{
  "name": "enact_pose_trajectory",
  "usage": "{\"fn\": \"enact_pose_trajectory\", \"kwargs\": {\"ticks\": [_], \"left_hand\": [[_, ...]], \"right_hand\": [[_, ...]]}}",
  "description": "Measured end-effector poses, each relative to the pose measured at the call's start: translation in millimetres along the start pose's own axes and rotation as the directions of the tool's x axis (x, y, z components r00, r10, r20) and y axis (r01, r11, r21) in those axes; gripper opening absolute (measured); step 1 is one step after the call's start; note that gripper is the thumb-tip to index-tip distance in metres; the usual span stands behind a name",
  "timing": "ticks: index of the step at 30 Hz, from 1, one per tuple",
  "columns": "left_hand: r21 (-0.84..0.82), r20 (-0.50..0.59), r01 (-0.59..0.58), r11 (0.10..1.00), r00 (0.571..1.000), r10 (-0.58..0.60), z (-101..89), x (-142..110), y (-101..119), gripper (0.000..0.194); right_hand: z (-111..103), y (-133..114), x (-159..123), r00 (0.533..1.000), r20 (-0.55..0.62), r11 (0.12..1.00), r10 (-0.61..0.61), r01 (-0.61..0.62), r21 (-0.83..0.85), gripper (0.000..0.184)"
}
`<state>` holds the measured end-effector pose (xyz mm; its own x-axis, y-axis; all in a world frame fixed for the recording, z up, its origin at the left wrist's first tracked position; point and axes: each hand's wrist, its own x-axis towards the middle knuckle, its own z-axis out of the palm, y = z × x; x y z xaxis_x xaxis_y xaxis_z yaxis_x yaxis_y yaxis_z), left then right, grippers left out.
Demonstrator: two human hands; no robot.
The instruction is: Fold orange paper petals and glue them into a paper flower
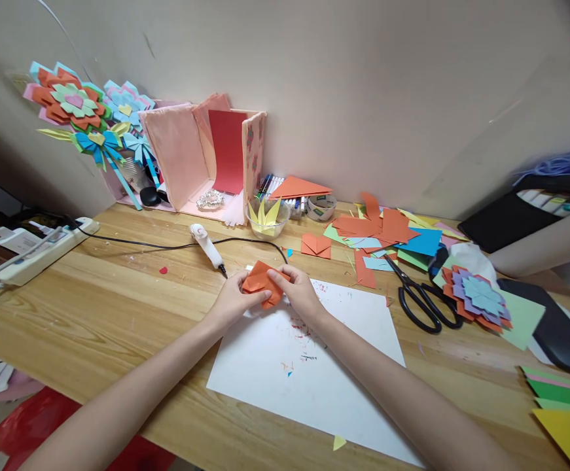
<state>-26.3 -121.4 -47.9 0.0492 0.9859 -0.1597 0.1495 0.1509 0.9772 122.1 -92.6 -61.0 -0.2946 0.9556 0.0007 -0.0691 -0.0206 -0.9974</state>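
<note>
Both hands hold one folded piece of orange paper (pixel 259 280) above the far left corner of a white sheet (pixel 353 366). My left hand (pixel 235 297) grips its left side, thumb across the lower part. On the right side, the fingers and thumb of my right hand (pixel 297 288) press on the paper. Just beyond my left hand lies a white glue gun (pixel 207 247), its dark tip toward me. A small folded orange paper piece (pixel 316 246) rests on the table past my right hand. Coloured scraps and marks dot the white sheet.
Black scissors (pixel 425 301) and a layered paper flower (pixel 478 297) lie to the right, near a heap of orange paper scraps (pixel 377 229). A clear bowl (pixel 267 226) holds yellow paper. Paper flowers (pixel 73 101), a pink box (pixel 174 154) and a power strip (pixel 44 252) stand left.
</note>
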Motion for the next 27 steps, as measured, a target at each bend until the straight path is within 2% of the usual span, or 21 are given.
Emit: {"fn": "enact_pose_trajectory", "kwargs": {"ticks": [3, 10, 15, 22, 27], "left_hand": [[0.003, 0.005, -0.001, 1.0, 1.0, 0.001, -0.2, -1, 1, 0.045], [0.016, -0.021, 0.01, 1.0, 1.0, -0.009, -0.4, -2, 5, 0.04], [-0.069, -0.009, 0.019, 0.997, 1.0, -0.02, -1.9, 0, 3, 0.044], [-0.13, 0.007, 0.006, 0.992, 1.0, -0.005, -3.1, 0, 5, 0.045], [-0.147, -0.009, 0.012, 0.989, 1.0, -0.013, -5.7, 0, 10, 0.048]], "right_hand": [[-1, -2, 1, 1.0, -0.011, 0.999, -0.003, 0.004, 0.045, 0.029], [0, 2, 0, 1.0, -0.002, 1.0, -0.015, 0.015, -0.003, 0.026], [-2, 6, 3, 0.999, -0.038, 0.997, 0.011, -0.007, 0.078, 0.041], [-1, 4, 0, 0.999, 0.031, 1.0, 0.007, -0.006, -0.03, 0.032], [-2, 7, 2, 0.999, -0.044, 1.0, 0.003, -0.001, 0.028, 0.045]]}}
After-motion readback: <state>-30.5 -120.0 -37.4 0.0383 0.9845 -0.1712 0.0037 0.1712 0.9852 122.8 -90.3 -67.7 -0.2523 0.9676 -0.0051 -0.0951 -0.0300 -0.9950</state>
